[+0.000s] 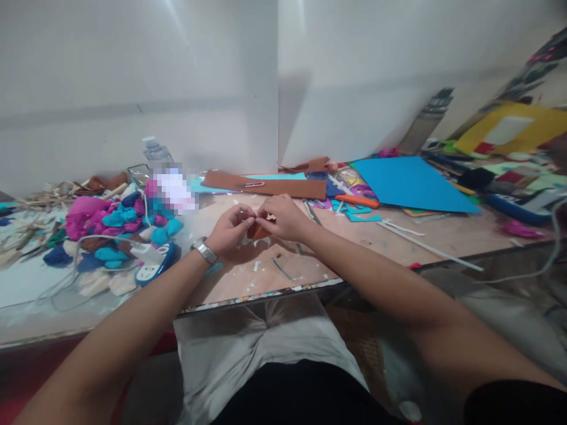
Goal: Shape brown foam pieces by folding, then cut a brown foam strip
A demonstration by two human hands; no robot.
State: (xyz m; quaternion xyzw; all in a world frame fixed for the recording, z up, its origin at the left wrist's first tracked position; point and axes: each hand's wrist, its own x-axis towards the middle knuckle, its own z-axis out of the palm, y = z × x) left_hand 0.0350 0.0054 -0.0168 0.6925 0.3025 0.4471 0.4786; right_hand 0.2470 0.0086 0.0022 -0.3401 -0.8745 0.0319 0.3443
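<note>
A small brown piece [258, 231] is pinched between both hands over the wooden table. My left hand [231, 227], with a watch on its wrist, has thumb and fingers closed on its left side. My right hand [283, 217] grips it from the right, fingertips nearly touching those of my left hand. Part of the piece is hidden behind the fingers. Just beyond the hands lies a long brown sheet [287, 188] with a small pink-handled cutter [252, 185] on top.
Pink and blue crumpled bundles [91, 215], a power strip [155, 265] and a clear bottle [156, 151] are at the left. A blue sheet [411, 183], an orange cutter [357, 201] and white strips [434, 248] lie at the right. The table's front edge [274, 293] is near.
</note>
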